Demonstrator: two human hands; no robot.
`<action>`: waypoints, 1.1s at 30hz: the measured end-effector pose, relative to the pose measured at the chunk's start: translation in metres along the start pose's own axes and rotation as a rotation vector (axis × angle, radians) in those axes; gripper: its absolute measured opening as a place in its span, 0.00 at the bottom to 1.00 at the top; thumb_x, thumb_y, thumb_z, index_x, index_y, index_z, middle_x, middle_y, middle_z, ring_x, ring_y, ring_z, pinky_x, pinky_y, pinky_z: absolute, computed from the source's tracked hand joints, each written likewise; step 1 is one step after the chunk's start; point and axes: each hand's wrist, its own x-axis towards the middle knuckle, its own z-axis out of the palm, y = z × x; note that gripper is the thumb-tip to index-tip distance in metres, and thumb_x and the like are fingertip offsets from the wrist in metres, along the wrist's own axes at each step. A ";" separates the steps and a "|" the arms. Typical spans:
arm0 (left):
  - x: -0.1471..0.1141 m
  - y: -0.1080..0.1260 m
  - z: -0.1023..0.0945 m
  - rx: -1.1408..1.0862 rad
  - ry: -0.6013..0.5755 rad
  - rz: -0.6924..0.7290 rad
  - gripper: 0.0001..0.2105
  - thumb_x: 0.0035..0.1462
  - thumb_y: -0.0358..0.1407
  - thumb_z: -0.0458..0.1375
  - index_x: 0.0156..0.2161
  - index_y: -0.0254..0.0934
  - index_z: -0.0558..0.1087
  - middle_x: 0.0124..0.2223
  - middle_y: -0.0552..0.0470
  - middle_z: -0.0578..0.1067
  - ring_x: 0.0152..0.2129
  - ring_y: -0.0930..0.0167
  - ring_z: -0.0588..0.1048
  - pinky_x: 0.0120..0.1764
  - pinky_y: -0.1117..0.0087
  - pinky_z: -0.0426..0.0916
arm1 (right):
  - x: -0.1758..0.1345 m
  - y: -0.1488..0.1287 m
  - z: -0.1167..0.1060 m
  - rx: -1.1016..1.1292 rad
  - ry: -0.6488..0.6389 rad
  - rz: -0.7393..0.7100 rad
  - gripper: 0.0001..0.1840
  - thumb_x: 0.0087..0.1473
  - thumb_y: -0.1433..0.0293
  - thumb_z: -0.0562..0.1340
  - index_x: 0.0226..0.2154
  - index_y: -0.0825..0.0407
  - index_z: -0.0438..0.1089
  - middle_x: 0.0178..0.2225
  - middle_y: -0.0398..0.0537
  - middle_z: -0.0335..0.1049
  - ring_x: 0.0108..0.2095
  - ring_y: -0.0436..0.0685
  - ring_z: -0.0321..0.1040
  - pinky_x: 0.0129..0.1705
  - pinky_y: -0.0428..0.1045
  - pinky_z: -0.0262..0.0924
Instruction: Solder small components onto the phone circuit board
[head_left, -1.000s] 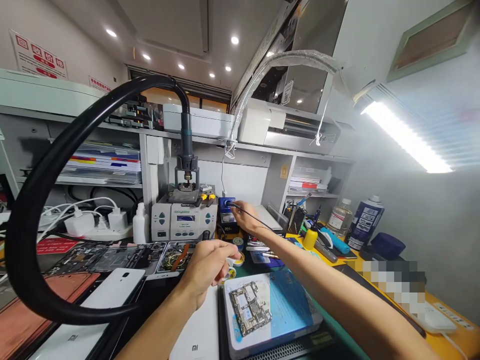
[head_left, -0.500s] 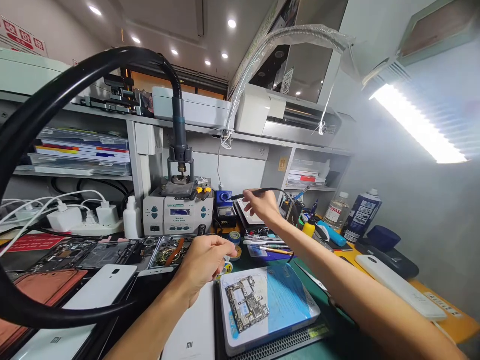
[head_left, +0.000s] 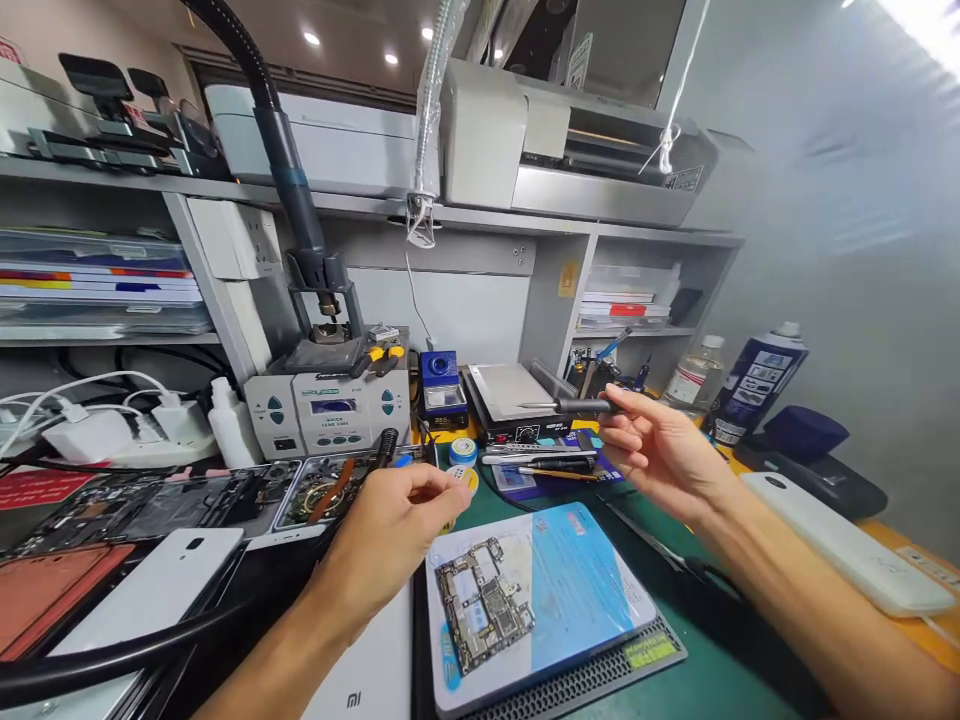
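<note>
My right hand (head_left: 667,440) is closed on the black handle of a soldering iron (head_left: 585,406), held level with its thin tip pointing left. My left hand (head_left: 409,510) is pinched, thumb against fingers; what it holds, if anything, is hidden. Just behind those fingertips are a small yellow-and-white round tin (head_left: 466,478) and a blue-rimmed tin (head_left: 463,452). A phone circuit board (head_left: 486,605) lies on a blue-and-white box (head_left: 577,580) below both hands, touched by neither. The iron's stand (head_left: 439,385) is at the back, left of the tip.
A hot-air station (head_left: 334,410) stands at the back left, its black hose (head_left: 150,640) crossing the lower left. Scissors (head_left: 675,560) lie under my right forearm. White phones (head_left: 169,570), a bottle (head_left: 694,370) and a spray can (head_left: 761,380) sit around the bench.
My right hand has moved right and nearer, away from the stand, carrying the soldering iron. My left hand stays pinched in nearly the same place. The view has tilted down.
</note>
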 end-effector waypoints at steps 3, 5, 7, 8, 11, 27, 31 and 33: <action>0.000 0.000 0.001 0.045 0.010 0.005 0.15 0.57 0.49 0.60 0.30 0.38 0.77 0.28 0.57 0.72 0.26 0.74 0.64 0.32 0.70 0.56 | 0.002 0.011 -0.005 0.022 -0.046 0.149 0.13 0.56 0.67 0.67 0.25 0.55 0.67 0.18 0.35 0.61 0.12 0.41 0.54 0.10 0.36 0.51; 0.000 0.000 0.003 0.063 0.008 0.002 0.16 0.57 0.50 0.59 0.32 0.39 0.78 0.30 0.56 0.74 0.29 0.72 0.67 0.35 0.69 0.58 | 0.001 0.018 -0.007 0.010 -0.067 0.228 0.12 0.56 0.67 0.67 0.25 0.55 0.69 0.17 0.37 0.64 0.11 0.42 0.56 0.09 0.37 0.51; 0.000 0.000 0.005 0.082 -0.004 -0.012 0.17 0.57 0.52 0.58 0.34 0.40 0.78 0.33 0.55 0.77 0.32 0.69 0.70 0.37 0.69 0.60 | -0.002 0.024 -0.008 0.002 -0.084 0.258 0.10 0.56 0.66 0.67 0.28 0.56 0.72 0.19 0.39 0.68 0.11 0.43 0.59 0.09 0.38 0.55; -0.001 0.000 0.006 0.099 -0.012 -0.024 0.17 0.57 0.52 0.58 0.36 0.41 0.78 0.34 0.55 0.77 0.33 0.68 0.71 0.38 0.68 0.61 | -0.004 0.027 -0.008 -0.003 -0.094 0.262 0.09 0.55 0.67 0.68 0.31 0.56 0.73 0.20 0.39 0.69 0.12 0.43 0.60 0.10 0.38 0.56; -0.003 -0.001 0.009 0.164 -0.039 -0.060 0.18 0.56 0.53 0.57 0.40 0.42 0.78 0.35 0.53 0.78 0.34 0.65 0.73 0.37 0.68 0.63 | -0.009 0.034 -0.006 -0.037 -0.124 0.262 0.08 0.53 0.68 0.70 0.32 0.57 0.74 0.23 0.40 0.73 0.12 0.44 0.64 0.11 0.38 0.58; -0.001 -0.011 0.021 0.290 0.033 0.156 0.10 0.59 0.43 0.56 0.33 0.43 0.78 0.34 0.54 0.77 0.36 0.67 0.78 0.22 0.75 0.64 | -0.024 0.049 -0.001 -0.237 -0.072 0.177 0.10 0.51 0.65 0.68 0.29 0.50 0.68 0.21 0.42 0.73 0.13 0.50 0.66 0.11 0.41 0.59; -0.002 -0.014 0.022 0.341 0.071 0.176 0.11 0.59 0.43 0.57 0.31 0.44 0.79 0.33 0.54 0.78 0.33 0.67 0.78 0.25 0.74 0.68 | -0.024 0.048 0.000 -0.255 -0.063 0.179 0.09 0.48 0.65 0.69 0.27 0.50 0.69 0.20 0.41 0.72 0.13 0.51 0.66 0.10 0.42 0.59; -0.003 -0.015 0.022 0.349 0.076 0.134 0.12 0.58 0.46 0.57 0.32 0.45 0.79 0.33 0.54 0.79 0.32 0.66 0.78 0.26 0.73 0.69 | -0.024 0.047 0.002 -0.261 -0.052 0.188 0.09 0.48 0.65 0.69 0.26 0.50 0.69 0.19 0.42 0.72 0.12 0.51 0.66 0.10 0.41 0.58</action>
